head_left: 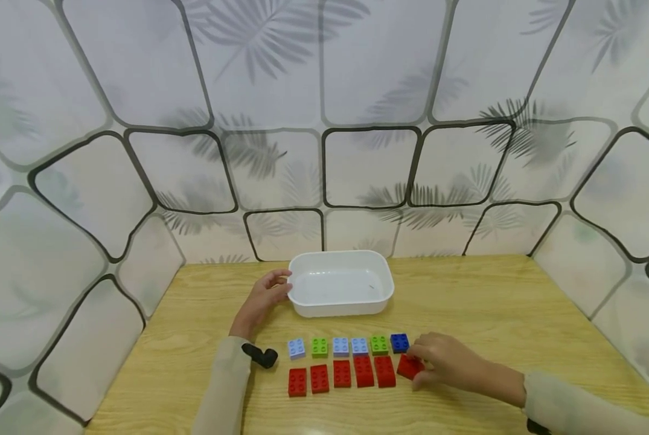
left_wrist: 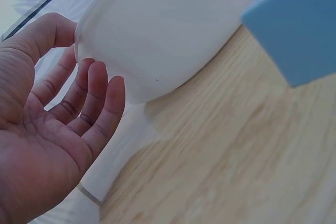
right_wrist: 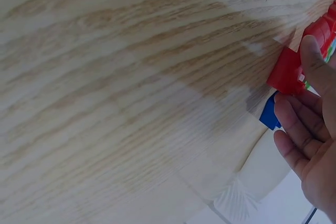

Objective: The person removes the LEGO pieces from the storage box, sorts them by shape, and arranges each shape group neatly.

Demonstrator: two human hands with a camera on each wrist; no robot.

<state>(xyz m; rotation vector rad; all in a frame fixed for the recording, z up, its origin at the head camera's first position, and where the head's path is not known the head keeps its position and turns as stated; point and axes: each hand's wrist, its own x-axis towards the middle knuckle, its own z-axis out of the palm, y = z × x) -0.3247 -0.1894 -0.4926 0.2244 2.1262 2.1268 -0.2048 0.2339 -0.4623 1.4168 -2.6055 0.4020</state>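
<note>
A white plastic tub (head_left: 384, 308) stands at the back of the table. My left hand (head_left: 265, 296) is at its left end, and in the left wrist view its curled fingers (left_wrist: 97, 85) and thumb hold the tub's rim. My right hand (head_left: 449, 361) pinches a red toy building brick (head_left: 410, 367) between thumb and fingers. That brick sits slightly turned at the right end of a row of red bricks (head_left: 342, 373). Just behind it lies a dark blue brick (head_left: 399, 342), also visible beside my fingertips as a blue brick (right_wrist: 270, 113) in the right wrist view.
Behind the red row runs a second row with pale blue bricks (head_left: 341, 346) and green bricks (head_left: 319, 347). A light blue block (left_wrist: 296, 30) looms close in the left wrist view. Patterned cloth walls (head_left: 367, 169) enclose the wooden table (head_left: 520, 314) at back and sides.
</note>
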